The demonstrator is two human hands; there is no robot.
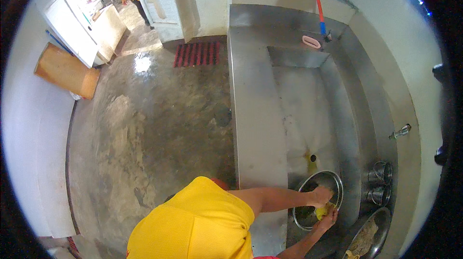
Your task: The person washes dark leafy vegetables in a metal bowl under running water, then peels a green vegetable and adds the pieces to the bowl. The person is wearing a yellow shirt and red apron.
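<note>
Both my hands are over a round metal basin (340,182) in the steel sink. A small, soft-looking yellow-green piece (321,211) lies between them; its kind is not clear. My right hand (329,217), low at the basin's right rim, has its fingers closed on it. My left hand (321,196) reaches across the basin from the left and is curled against the piece's upper side. Its fingertips are partly hidden. The inside of the basin looks dark.
Beside the basin stand two small metal pails (379,195) and a large metal bowl (384,220) with pale, lumpy contents. A drain hole (313,158) lies just beyond. Farther off are a pink oval item (311,42), a red-and-blue handled tool (320,10) and a wall tap (401,131).
</note>
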